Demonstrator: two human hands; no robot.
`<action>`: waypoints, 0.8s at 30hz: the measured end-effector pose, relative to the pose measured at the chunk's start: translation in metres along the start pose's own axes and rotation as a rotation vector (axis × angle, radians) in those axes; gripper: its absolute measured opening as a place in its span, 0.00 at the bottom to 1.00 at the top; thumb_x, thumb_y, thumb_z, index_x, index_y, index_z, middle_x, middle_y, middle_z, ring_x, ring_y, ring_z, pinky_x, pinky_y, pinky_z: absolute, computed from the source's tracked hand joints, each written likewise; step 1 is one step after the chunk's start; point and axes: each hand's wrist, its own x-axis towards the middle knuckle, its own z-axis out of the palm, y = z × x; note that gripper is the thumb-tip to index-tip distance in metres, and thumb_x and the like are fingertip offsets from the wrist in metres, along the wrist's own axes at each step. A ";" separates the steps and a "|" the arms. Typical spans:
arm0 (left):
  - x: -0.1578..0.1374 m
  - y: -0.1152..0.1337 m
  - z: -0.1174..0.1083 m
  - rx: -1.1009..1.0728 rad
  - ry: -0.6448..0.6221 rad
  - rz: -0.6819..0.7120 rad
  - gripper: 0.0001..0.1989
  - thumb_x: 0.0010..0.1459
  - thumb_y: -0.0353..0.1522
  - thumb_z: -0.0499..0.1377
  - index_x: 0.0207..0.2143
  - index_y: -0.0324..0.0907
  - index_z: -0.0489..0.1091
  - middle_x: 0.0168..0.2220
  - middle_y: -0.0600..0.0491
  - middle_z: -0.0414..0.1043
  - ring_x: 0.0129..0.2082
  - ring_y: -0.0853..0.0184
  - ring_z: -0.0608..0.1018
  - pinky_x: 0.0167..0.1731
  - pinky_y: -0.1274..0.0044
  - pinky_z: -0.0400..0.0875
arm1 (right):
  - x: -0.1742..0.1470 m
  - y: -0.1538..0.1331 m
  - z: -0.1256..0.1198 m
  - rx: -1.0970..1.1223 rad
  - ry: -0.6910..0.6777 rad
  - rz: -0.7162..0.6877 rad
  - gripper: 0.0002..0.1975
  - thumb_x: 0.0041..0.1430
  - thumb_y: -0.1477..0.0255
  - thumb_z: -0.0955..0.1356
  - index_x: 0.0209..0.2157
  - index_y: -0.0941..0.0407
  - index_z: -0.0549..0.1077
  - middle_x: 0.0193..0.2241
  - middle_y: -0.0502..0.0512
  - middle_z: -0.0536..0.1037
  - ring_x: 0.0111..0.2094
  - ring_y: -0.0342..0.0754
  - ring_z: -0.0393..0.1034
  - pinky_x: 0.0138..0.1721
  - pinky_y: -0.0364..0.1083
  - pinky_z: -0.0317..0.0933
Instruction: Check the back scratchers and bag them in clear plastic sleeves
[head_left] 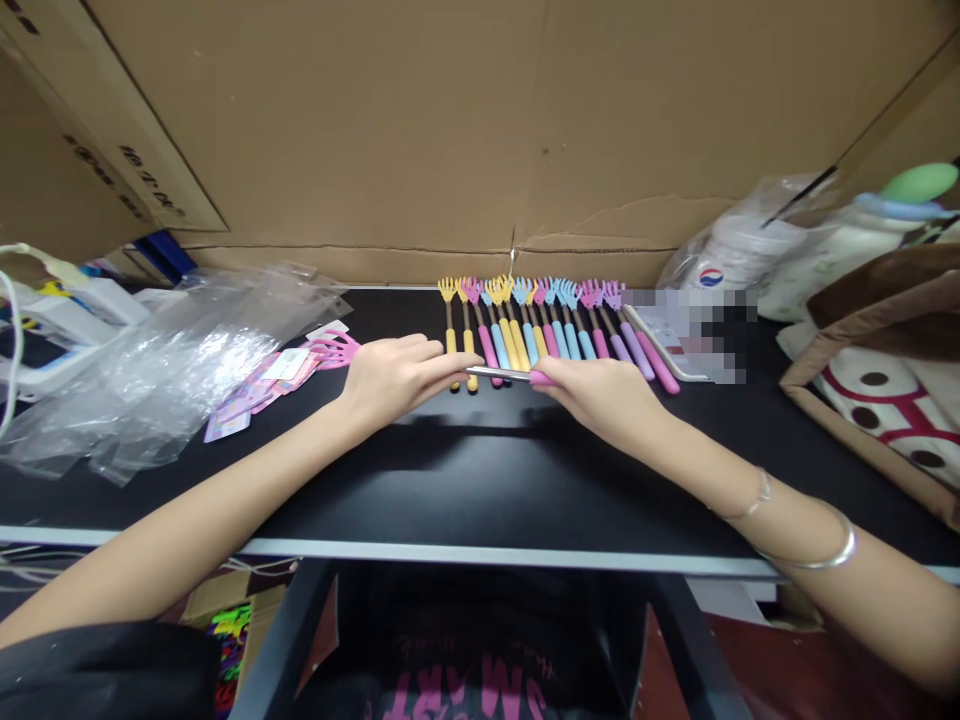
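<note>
Below the pale front edge [480, 552] of the black desk [465, 510], black fabric [465, 640] with pink lettering is visible. Above the desk surface, the person's hands support a metal rod [499, 374] crosswise. Right hand [611, 395]: fingers closed around the pink handle [541, 378]. Left hand [397, 375]: fingers closed on the rod's opposite section. A pink claw head [335, 350] shows just beyond the left hand; I cannot tell whether it joins the rod, since the hand covers that point. Behind the hands, multicoloured back scratchers [551, 342] lie side by side, claws rearward. Farthest: a cardboard panel [450, 130].
</note>
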 end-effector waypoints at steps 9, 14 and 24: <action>0.000 -0.002 -0.003 0.081 0.046 0.043 0.11 0.65 0.40 0.56 0.47 0.57 0.75 0.21 0.57 0.71 0.22 0.72 0.67 0.21 0.77 0.51 | 0.002 -0.003 0.002 0.356 -0.227 0.066 0.12 0.67 0.64 0.59 0.34 0.54 0.68 0.28 0.53 0.77 0.27 0.47 0.70 0.27 0.42 0.51; -0.002 -0.004 -0.004 0.135 0.157 0.109 0.13 0.63 0.40 0.58 0.50 0.58 0.73 0.21 0.58 0.71 0.22 0.72 0.65 0.20 0.77 0.50 | 0.003 -0.004 0.001 0.518 -0.288 0.053 0.11 0.66 0.64 0.59 0.34 0.55 0.67 0.30 0.54 0.76 0.30 0.48 0.69 0.31 0.43 0.53; 0.001 -0.003 -0.004 0.134 0.111 0.129 0.11 0.63 0.41 0.58 0.45 0.55 0.76 0.22 0.58 0.71 0.23 0.71 0.67 0.22 0.77 0.53 | 0.003 -0.008 -0.009 0.505 -0.329 0.100 0.20 0.69 0.61 0.53 0.38 0.55 0.71 0.31 0.54 0.77 0.32 0.48 0.70 0.33 0.44 0.54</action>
